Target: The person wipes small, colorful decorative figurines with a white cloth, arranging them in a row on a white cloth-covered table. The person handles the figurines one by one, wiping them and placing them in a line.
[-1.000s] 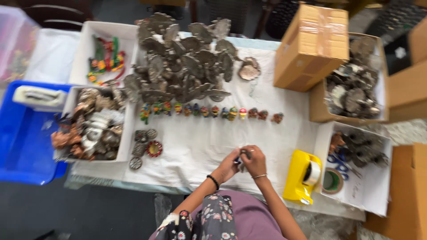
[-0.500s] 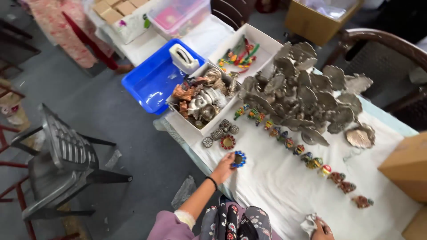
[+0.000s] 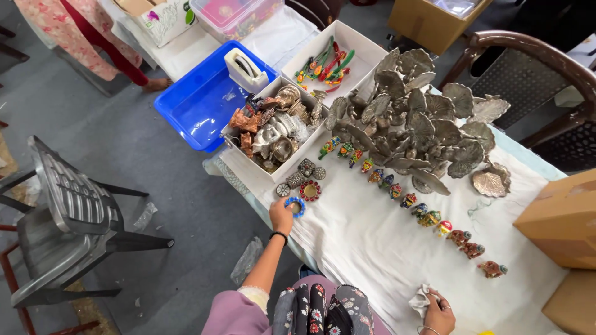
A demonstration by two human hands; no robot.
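Left hand [image 3: 281, 216]: fingers pinched on the blue ring [image 3: 296, 206], flat on the white cloth [image 3: 366, 248] beside the red ring [image 3: 310, 190].
Right hand [image 3: 439, 314]: fingers clenched around a white rag [image 3: 420, 299], near table edge.

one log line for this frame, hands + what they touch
left hand: placing blue ring on white cloth | right hand: holding white wad | figurine row: untouched
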